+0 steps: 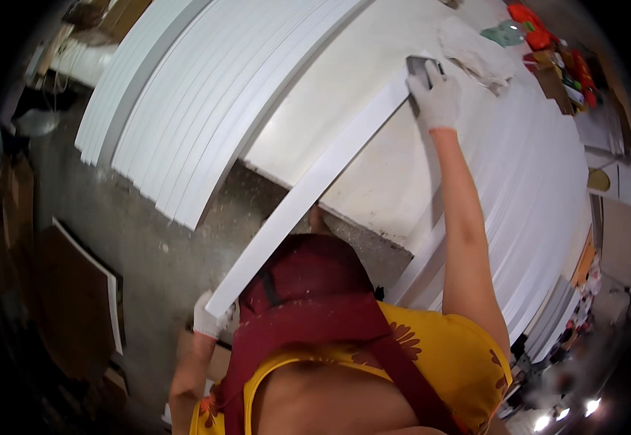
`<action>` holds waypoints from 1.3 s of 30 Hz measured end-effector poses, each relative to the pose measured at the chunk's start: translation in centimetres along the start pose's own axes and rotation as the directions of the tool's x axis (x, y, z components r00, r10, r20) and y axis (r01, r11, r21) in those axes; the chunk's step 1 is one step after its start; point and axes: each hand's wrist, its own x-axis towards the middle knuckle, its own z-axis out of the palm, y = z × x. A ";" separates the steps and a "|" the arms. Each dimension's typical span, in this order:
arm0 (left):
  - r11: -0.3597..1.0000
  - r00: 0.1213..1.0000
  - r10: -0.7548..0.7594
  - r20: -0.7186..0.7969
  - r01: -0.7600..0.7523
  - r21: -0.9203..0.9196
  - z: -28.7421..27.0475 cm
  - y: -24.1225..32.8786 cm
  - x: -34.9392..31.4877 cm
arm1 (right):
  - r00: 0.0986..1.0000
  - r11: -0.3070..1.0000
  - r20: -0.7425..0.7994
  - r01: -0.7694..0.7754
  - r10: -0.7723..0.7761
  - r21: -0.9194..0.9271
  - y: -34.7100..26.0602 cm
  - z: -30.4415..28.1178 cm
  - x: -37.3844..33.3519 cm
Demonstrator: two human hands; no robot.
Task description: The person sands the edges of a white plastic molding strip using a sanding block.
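A long white strip of board runs from lower left to upper right, lying across a white work surface. My left hand, in a white glove, grips the strip's near end off the table's edge. My right hand, also gloved, is stretched out to the strip's far end and presses a grey block-like tool against it. A dark red apron over a yellow top fills the lower middle.
Several white strips lie side by side at the upper left, more white boards stacked at the right. A crumpled cloth and red and green items sit at the far right. Brown panels lean on the grey floor at left.
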 end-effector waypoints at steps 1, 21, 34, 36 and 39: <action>0.999 0.996 -0.002 0.091 0.005 -0.033 -0.9 0.0 0.3 | 0.998 1.000 0.063 0.019 -0.020 0.019 -3.0 -1.5 -3.3; 0.997 0.902 -0.040 0.429 0.067 -0.048 5.2 -1.6 0.7 | 0.829 0.888 0.340 0.458 -0.443 0.039 -21.7 -6.4 -15.7; 0.984 0.833 -0.027 0.552 0.118 -0.131 5.4 -0.9 1.1 | 0.905 0.890 0.412 0.270 -0.104 -0.368 -15.9 -6.0 -7.8; 0.981 0.789 -0.030 0.614 0.140 -0.132 5.1 -0.6 2.0 | 0.872 0.942 0.366 0.331 -0.326 0.051 -21.8 -6.1 -14.8; 0.993 0.851 0.086 0.519 -0.033 -0.110 4.2 -1.6 3.7 | 0.589 0.694 0.368 0.629 -0.720 0.351 -31.0 -6.8 -26.1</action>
